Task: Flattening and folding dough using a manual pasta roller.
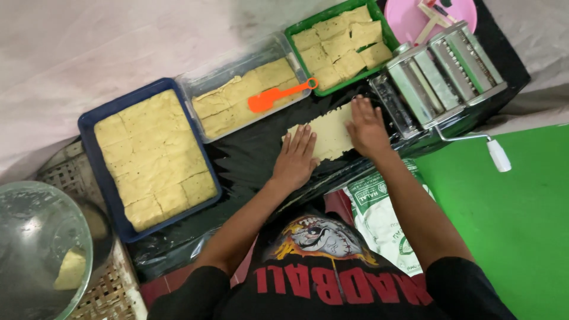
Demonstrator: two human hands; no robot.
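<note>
We note both hands flat and released on a dough sheet [329, 135] at frame centre, left hand [296, 157] and right hand [367, 127], on black plastic [249, 163]. A blue tray [89, 127] sits left, a roller machine [441, 74] upper right, a green mat [510, 219] lower right.

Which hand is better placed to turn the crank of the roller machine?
Probably the right hand: it rests on the dough sheet beside the roller machine, nearer the white crank handle than the left hand.

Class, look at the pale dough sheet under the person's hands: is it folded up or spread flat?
Spread flat. The dough sheet lies in one layer on the black work surface, with the left hand and right hand pressed palm-down on it.
</note>
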